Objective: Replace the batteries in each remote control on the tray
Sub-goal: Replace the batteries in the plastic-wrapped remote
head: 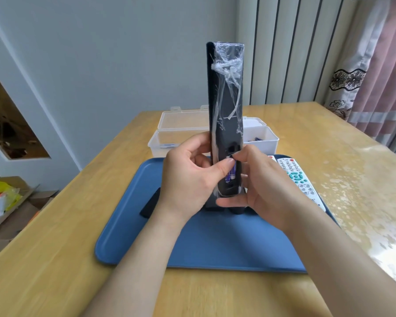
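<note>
Long black plastic remote control, wrapped in crinkled clear film (226, 99), is held upright above the blue rectangular tray (215, 243). Its long axis is near vertical. The open battery bay at the lower end faces the person.

Left hand (188, 177) grips the remote's lower left edge, thumb laid across two blue-violet cylindrical batteries (231, 173) seated side by side in the bay. Right hand (265, 181) pinches at the batteries' upper end with thumb and forefinger, with a lower finger under the remote's bottom end.

Step in hand, as I read it: working a cell at its spring end. Do it well by keeping the remote steady with the left hand, levering one cell at a time, and keeping loose film out of the bay.

Flat black cover piece (150, 202) lies on the tray's left. White remote with teal buttons (300, 181) lies at the tray's right.
</note>
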`<state>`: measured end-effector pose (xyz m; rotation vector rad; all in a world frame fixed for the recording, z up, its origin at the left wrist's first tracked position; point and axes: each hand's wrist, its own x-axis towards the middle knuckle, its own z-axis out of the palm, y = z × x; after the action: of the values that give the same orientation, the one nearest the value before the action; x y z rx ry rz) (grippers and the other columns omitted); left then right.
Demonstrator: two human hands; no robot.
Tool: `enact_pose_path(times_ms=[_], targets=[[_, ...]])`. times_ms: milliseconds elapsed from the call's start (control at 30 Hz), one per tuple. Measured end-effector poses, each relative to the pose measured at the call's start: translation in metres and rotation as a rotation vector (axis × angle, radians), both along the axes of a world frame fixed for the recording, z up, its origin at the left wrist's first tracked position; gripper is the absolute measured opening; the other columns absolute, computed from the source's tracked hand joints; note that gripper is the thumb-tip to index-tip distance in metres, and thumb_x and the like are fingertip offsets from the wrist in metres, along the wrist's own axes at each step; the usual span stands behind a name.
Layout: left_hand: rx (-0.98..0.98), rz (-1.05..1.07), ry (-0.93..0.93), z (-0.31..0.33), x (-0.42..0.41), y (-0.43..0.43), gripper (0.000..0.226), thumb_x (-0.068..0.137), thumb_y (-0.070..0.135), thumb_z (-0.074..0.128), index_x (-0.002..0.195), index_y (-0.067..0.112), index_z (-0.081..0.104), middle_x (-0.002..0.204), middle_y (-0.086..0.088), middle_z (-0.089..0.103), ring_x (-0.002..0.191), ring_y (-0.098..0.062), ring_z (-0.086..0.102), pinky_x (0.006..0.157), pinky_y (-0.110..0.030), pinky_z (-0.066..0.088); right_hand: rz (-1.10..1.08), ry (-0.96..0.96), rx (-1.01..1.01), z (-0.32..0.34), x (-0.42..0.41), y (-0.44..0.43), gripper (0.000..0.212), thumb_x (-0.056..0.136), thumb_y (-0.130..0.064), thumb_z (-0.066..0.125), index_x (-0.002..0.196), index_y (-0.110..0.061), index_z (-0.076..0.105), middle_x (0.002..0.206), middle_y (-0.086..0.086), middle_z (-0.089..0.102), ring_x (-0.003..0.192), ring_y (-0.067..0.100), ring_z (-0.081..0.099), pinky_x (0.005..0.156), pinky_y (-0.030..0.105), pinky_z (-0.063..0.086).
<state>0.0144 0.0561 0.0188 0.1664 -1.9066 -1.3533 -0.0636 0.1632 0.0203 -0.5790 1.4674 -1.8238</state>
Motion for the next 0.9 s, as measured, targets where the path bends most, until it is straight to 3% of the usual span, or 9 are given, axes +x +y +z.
enact_pose_path(times_ms=[200,300,400,533,633,700,767,833,900], targets=[[0.006,0.011,0.003,-0.003,0.000,0.002,0.039,0.072,0.007,0.078,0.105,0.025,0.070,0.084,0.006,0.074,0.057,-0.022,0.049,0.052,-0.036,0.049,0.061,-0.013,0.015,0.002,0.000,0.002,0.033,0.094,-0.017,0.037,0.106,-0.009,0.067,0.073,0.004,0.070,0.062,0.014,0.065,0.057,0.038,0.057],[0.105,0.045,0.067,0.003,0.002,0.002,0.061,0.069,0.007,0.073,0.123,0.026,0.052,0.085,-0.004,0.071,0.058,-0.019,0.057,0.049,-0.030,0.048,0.159,0.069,0.000,0.002,-0.003,0.007,0.023,0.098,-0.020,0.049,0.115,-0.014,0.064,0.085,0.007,0.070,0.071,0.018,0.067,0.056,0.035,0.056],[0.253,0.156,0.149,0.007,0.005,-0.014,0.081,0.067,0.014,0.073,0.137,0.030,0.035,0.104,-0.010,0.061,0.086,-0.020,0.064,0.076,-0.043,0.057,0.219,0.183,0.019,0.003,-0.010,0.015,0.027,0.094,-0.017,0.061,0.120,-0.023,0.061,0.096,0.008,0.071,0.081,0.028,0.071,0.058,0.037,0.058],[-0.424,0.616,-0.043,0.003,0.013,-0.039,0.089,0.070,0.049,0.065,0.149,0.028,0.030,0.152,-0.012,0.029,0.139,-0.028,0.029,0.117,-0.044,0.024,0.004,0.487,0.046,0.008,-0.020,0.020,0.032,0.088,-0.007,0.069,0.113,-0.027,0.068,0.089,0.003,0.072,0.080,0.030,0.071,0.072,0.050,0.061],[-0.746,0.657,-0.200,0.008,0.016,-0.038,0.076,0.076,0.062,0.054,0.145,0.031,0.041,0.159,-0.009,0.021,0.145,-0.029,0.019,0.117,-0.047,0.014,-0.171,0.605,-0.010,0.011,-0.023,0.022,0.032,0.084,-0.009,0.075,0.109,-0.027,0.071,0.089,0.011,0.069,0.078,0.021,0.068,0.065,0.028,0.057],[-0.803,0.556,-0.317,0.012,0.017,-0.031,0.071,0.075,0.067,0.050,0.139,0.035,0.046,0.145,0.002,0.047,0.136,-0.021,0.038,0.113,-0.049,0.020,-0.257,0.550,-0.112,0.016,-0.023,0.021,0.029,0.083,-0.008,0.076,0.108,-0.021,0.072,0.095,0.012,0.072,0.081,0.018,0.071,0.066,0.024,0.056],[-0.737,0.395,-0.368,0.013,0.019,-0.020,0.061,0.072,0.066,0.058,0.127,0.040,0.055,0.109,0.013,0.067,0.102,-0.014,0.060,0.095,-0.033,0.043,-0.274,0.368,-0.264,0.022,-0.020,0.017,0.021,0.085,-0.006,0.072,0.105,-0.010,0.071,0.095,0.014,0.073,0.085,0.023,0.073,0.071,0.032,0.059],[-0.534,0.239,-0.341,0.011,0.016,-0.002,0.044,0.069,0.058,0.071,0.107,0.037,0.062,0.080,0.014,0.069,0.073,-0.009,0.062,0.069,-0.030,0.052,-0.241,0.157,-0.404,0.029,-0.016,0.007,0.017,0.089,-0.003,0.066,0.106,-0.005,0.068,0.092,0.013,0.069,0.081,0.024,0.068,0.069,0.035,0.057],[-0.330,0.144,-0.294,0.006,0.009,0.014,0.033,0.072,0.052,0.072,0.096,0.031,0.060,0.078,0.014,0.070,0.071,-0.008,0.065,0.065,-0.035,0.054,-0.208,-0.006,-0.423,0.033,-0.013,-0.003,0.014,0.091,-0.006,0.060,0.104,-0.007,0.065,0.091,0.013,0.061,0.075,0.025,0.061,0.063,0.036,0.055]])
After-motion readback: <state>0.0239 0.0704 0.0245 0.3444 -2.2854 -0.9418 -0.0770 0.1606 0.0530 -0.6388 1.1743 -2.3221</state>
